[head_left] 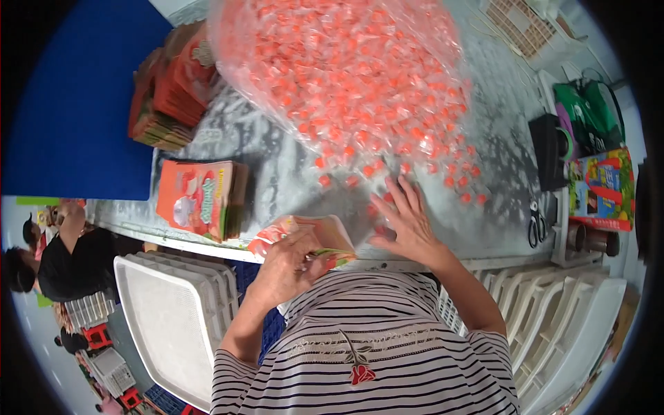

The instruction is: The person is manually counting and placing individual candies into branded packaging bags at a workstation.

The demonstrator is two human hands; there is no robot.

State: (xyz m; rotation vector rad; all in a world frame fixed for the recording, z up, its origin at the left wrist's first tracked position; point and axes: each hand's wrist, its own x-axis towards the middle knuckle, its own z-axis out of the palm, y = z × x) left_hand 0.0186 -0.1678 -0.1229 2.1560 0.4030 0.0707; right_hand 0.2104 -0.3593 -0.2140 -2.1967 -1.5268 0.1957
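At the near edge of the table, my left hand point(282, 268) grips a printed red-and-green pouch point(319, 229), its mouth spread toward the right. My right hand point(411, 225) is just right of that mouth, its fingers apart and low over the tabletop. A few individually wrapped orange-red candies point(380, 202) lie at its fingertips and partly under them. Beyond both hands spreads a big heap of the same wrapped candies point(373, 104), spilling from a large clear plastic bag point(238, 69). What the pouch contains cannot be seen.
Left of the pouch lies a stack of flat pouches point(194, 197), with larger stacks point(181, 86) behind. Scissors point(535, 225) rest at the right, near a black box point(546, 152) and a colourful package point(600, 190). White trays point(169, 315) stand below the table edge; people are at far left.
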